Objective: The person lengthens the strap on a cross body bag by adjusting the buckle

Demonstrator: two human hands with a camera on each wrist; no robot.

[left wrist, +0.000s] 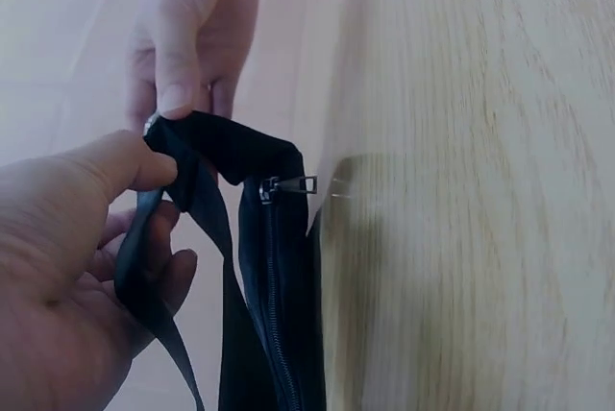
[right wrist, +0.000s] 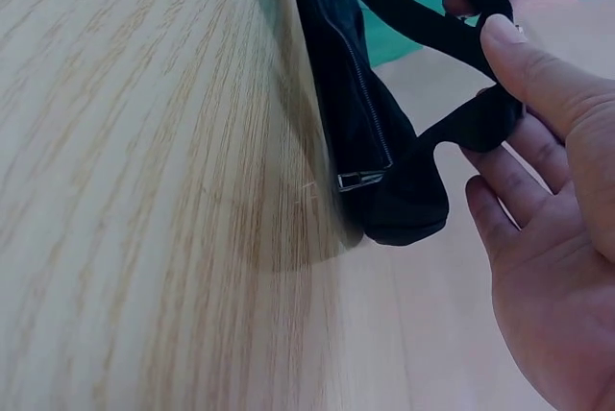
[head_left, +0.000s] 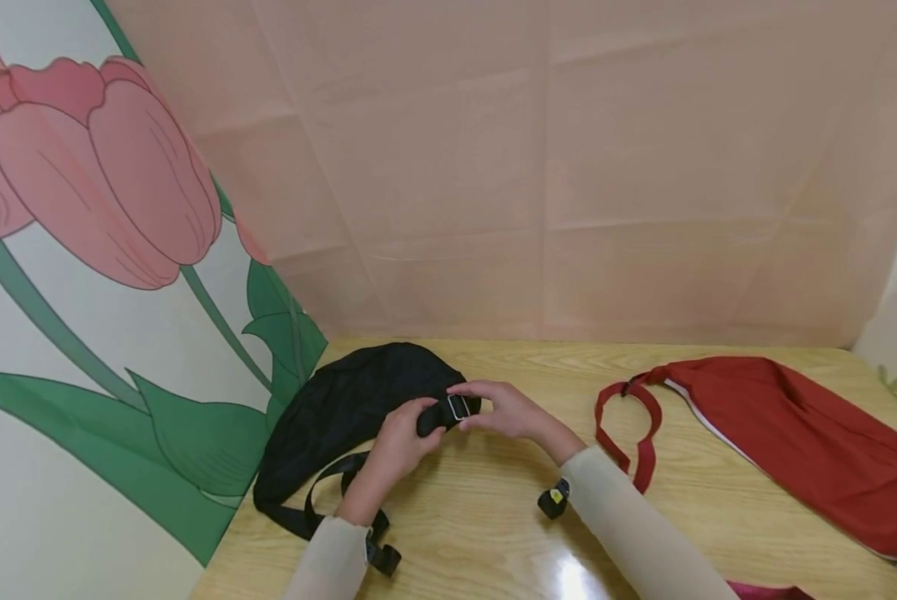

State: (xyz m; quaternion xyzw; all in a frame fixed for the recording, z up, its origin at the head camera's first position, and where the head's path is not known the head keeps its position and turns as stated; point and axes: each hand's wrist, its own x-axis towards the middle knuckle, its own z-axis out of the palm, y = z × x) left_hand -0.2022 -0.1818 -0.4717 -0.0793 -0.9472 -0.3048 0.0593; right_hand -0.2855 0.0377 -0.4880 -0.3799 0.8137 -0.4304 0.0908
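A black waist bag [head_left: 358, 387] lies on the wooden table, its strap raised at the right end. Both hands meet at a metal strap slider [head_left: 458, 407]. My left hand [head_left: 403, 442] pinches the black strap [head_left: 431, 420] just left of the slider, thumb on top. From the other side, my right hand [head_left: 512, 411] pinches the strap at the slider between thumb and fingers. The right wrist view shows the strap [right wrist: 423, 22] bending around beneath my right thumb. A metal zipper pull [left wrist: 293, 185] sits at the end of the bag's zipper in the left wrist view.
A red bag [head_left: 794, 433] with a looped red strap [head_left: 647, 462] lies at the right of the table. Something magenta [head_left: 767, 592] shows at the bottom edge. A pinkish cloth [head_left: 568, 208] hangs behind, and a tulip-patterned wall [head_left: 103, 158] stands left.
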